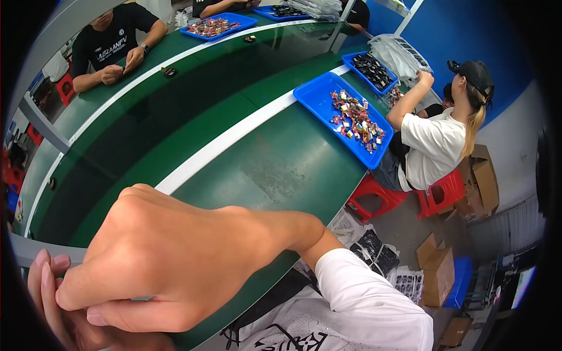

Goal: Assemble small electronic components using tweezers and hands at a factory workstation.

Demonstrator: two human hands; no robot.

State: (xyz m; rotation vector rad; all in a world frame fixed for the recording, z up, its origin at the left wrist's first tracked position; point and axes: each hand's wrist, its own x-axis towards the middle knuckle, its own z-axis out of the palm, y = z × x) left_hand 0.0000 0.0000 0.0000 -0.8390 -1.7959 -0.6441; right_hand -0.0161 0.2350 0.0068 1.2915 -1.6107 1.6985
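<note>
My right hand [158, 251] is large in the lower left, back upward, over the near edge of the green workbench. Its fingers are bent, with thumb and forefinger closed toward my left hand [79, 333]. Only some curled fingers and part of the palm of the left hand show at the lower left rim. The two hands meet there, and whatever lies between their fingertips is hidden behind the right hand. Beyond them, to the right, a blue tray [316, 93] on the bench holds many small pink, yellow, white and black parts.
A dark green conveyor belt [216, 105] runs between white rails, carrying a few small dark pieces [168, 72]. Across it, a person in black [105, 47] handles something small. A person in a white shirt [436, 140] sits at right by red stools [442, 193]. Cardboard boxes [436, 272] stand on the floor.
</note>
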